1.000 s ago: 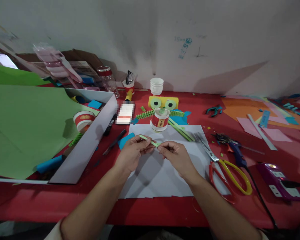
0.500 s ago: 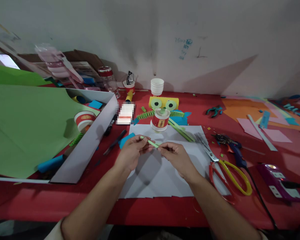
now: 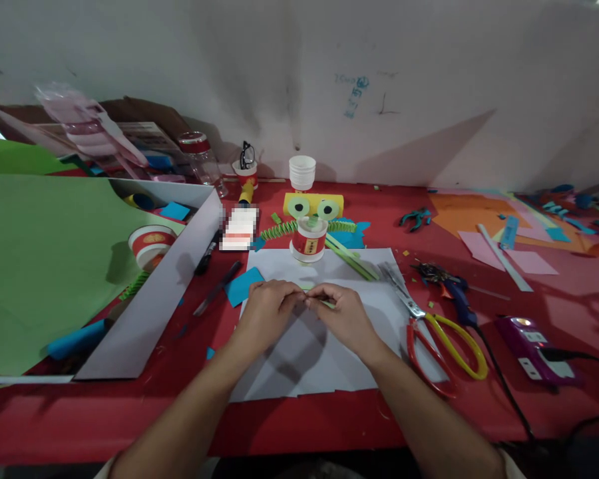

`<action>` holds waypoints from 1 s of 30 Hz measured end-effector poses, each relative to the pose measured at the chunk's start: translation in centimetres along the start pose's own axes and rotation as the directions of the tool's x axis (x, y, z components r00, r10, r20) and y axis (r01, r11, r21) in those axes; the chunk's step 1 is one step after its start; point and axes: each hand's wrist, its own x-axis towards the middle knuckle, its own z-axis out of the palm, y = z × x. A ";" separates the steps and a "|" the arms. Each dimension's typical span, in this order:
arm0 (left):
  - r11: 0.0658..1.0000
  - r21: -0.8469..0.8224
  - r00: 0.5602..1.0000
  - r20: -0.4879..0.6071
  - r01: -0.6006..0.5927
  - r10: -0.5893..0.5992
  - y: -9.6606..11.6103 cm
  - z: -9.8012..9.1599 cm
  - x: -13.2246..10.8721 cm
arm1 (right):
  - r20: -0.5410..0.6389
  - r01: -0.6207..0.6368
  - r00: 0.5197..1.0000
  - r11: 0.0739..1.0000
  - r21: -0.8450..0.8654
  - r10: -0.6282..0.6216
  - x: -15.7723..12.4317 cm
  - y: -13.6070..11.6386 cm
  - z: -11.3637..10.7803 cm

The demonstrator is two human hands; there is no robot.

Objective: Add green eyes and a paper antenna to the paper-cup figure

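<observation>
the strip (image 3: 328, 303) is mostly hidden by the fingers; only a bit of pale green shows at the right hand (image 3: 342, 311), so its length and shape are hard to make out. the phone (image 3: 239, 227) is blurred into squares, and the box (image 3: 150, 293) runs off at the left edge.

the right hand has thumb and forefinger pinched together on the strip. the left hand (image 3: 273, 306) is curled, its thumb and fingertips drawn close; i cannot tell whether they grip the strip too. the fingertips of both hands meet, or nearly so.

the strip is at these fingertips, over the white paper (image 3: 304, 366). beyond it stands the cup (image 3: 310, 241), with a folded green spring (image 3: 279, 231) out to its left. the blue paper (image 3: 243, 287) is just beside the left hand; the scissors (image 3: 415, 311) lie to the right of the right hand.
</observation>
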 end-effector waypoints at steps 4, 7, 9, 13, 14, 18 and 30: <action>0.991 -0.054 0.991 0.071 0.121 -0.117 -0.1 -1.0 0.3 | -0.052 -0.066 0.996 0.979 0.191 0.078 0.2 -0.6 -0.6; 0.974 -0.110 0.978 0.090 0.196 -0.187 0.0 -1.7 0.3 | -0.081 -0.086 0.990 0.960 0.266 0.111 0.3 -1.0 -1.1; 0.964 -0.131 0.970 0.100 0.232 -0.220 0.0 -1.9 0.4 | -0.101 -0.099 0.986 0.953 0.286 0.133 0.3 -1.2 -1.4; 0.986 -0.060 0.980 0.137 0.153 -0.144 -0.3 -1.7 0.3 | -0.132 -0.128 0.975 0.939 0.319 0.178 0.3 -1.1 -1.5; 0.994 -0.029 0.984 0.145 0.110 -0.104 -0.4 -1.6 0.2 | -0.135 -0.132 0.974 0.936 0.327 0.185 0.4 -1.1 -1.4; 0.997 -0.054 0.981 0.190 0.054 -0.043 -0.3 -1.1 0.1 | -0.138 -0.126 0.974 0.932 0.340 0.182 0.5 -0.9 -1.2; 0.818 -0.470 0.935 0.278 0.332 -0.220 0.6 -1.4 0.3 | 0.008 -0.156 0.987 0.939 0.305 0.161 -0.1 -1.8 -0.6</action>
